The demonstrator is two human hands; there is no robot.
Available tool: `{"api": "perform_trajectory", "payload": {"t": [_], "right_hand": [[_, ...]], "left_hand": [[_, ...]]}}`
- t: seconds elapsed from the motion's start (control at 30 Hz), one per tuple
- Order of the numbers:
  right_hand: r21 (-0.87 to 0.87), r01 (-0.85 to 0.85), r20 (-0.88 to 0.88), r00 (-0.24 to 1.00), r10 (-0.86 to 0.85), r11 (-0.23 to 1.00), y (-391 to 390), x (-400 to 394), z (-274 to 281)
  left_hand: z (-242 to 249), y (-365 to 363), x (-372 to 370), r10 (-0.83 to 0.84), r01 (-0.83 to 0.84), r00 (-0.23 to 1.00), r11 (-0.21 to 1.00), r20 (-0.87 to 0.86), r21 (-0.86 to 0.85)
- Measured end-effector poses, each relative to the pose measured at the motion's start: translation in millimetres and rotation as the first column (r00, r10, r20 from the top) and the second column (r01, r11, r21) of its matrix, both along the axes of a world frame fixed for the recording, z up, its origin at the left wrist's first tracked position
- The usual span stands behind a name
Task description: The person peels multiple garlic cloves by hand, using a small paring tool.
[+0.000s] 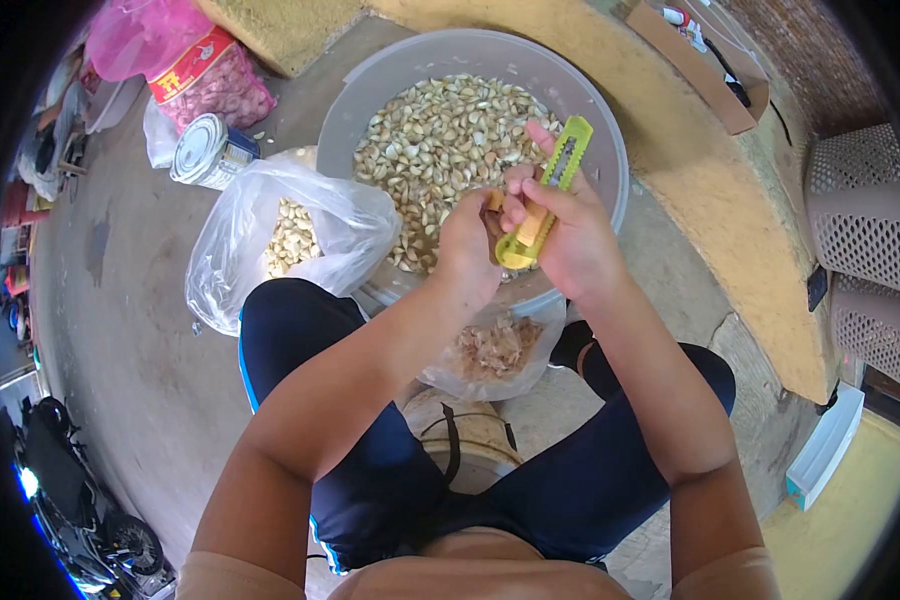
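Over a big grey tub [590, 95] of unpeeled garlic cloves [440, 130], my two hands are close together. My right hand [575, 235] is closed around a yellow-green utility knife [570, 150], which slants up and to the right. Beside the knife's lower end, my left hand [470, 240] has its fingers curled in; what they pinch, if anything, is hidden. A tan wrap shows at its fingertip. To the left of the tub stands a clear plastic bag [230, 235] with peeled garlic cloves [292, 240] inside. Below my hands lies a bag of garlic skins [495, 350].
A metal can [210, 150] and a pink mesh sack of garlic [215, 95] stand at the upper left. A yellow ledge [690, 170] curves behind the tub, with a cardboard box [700, 70] on it. Plastic chairs [860, 200] are at right, a motorcycle [80, 490] at lower left.
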State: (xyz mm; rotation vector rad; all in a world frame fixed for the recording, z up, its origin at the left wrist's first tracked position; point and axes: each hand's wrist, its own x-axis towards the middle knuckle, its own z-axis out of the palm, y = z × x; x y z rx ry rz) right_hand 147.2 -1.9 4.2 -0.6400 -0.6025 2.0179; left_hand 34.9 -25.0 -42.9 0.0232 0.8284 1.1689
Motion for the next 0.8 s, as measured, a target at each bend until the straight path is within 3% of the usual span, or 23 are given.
{"api": "perform_trajectory", "payload": {"t": [0.07, 0.13, 0.17, 0.23, 0.37, 0.47, 0.53, 0.67, 0.8], "right_hand": [[0.0, -0.033, -0.028, 0.999, 0.033, 0.999, 1, 2, -3], [0.0, -0.008, 0.094, 0.996, 0.008, 1.0, 0, -1, 0], [0.0, 0.003, 0.155, 0.988, -0.003, 1.0, -3, -3, 1], [0.104, -0.071, 0.272, 0.961, 0.04, 0.992, -9, -11, 0], [0.186, -0.266, 0.466, 0.871, 0.154, 0.946, -13, -16, 15], [0.242, -0.247, 0.48, 0.871, 0.106, 0.938, -11, -19, 18], [0.289, -0.265, 0.559, 0.827, 0.063, 0.92, -10, -22, 10], [0.353, -0.248, 0.616, 0.787, -0.025, 0.902, -12, -26, 3], [0.433, -0.133, 0.542, 0.829, -0.139, 0.891, -13, -31, 1]], "left_hand": [[-7, 1, -1, -0.003, 0.002, 1.0, 0.999, 0.016, 0.046], [-1, -2, 2, -0.016, 0.015, 1.0, 0.996, 0.015, 0.085], [3, -2, 6, 0.03, -0.03, 1.0, 1.0, 0.004, 0.004], [20, -2, 14, 0.12, -0.123, 0.992, 0.98, -0.03, -0.158], [8, -3, 3, 0.131, -0.135, 0.99, 0.987, -0.051, -0.083], [-10, 3, -8, 0.11, -0.109, 0.988, 0.994, -0.111, 0.015], [4, 4, -7, 0.138, -0.136, 0.98, 0.99, -0.145, 0.022], [-9, 5, -10, 0.157, -0.149, 0.982, 0.986, -0.11, 0.077], [-7, 9, -9, 0.178, -0.175, 0.983, 0.983, -0.04, 0.054]]}}
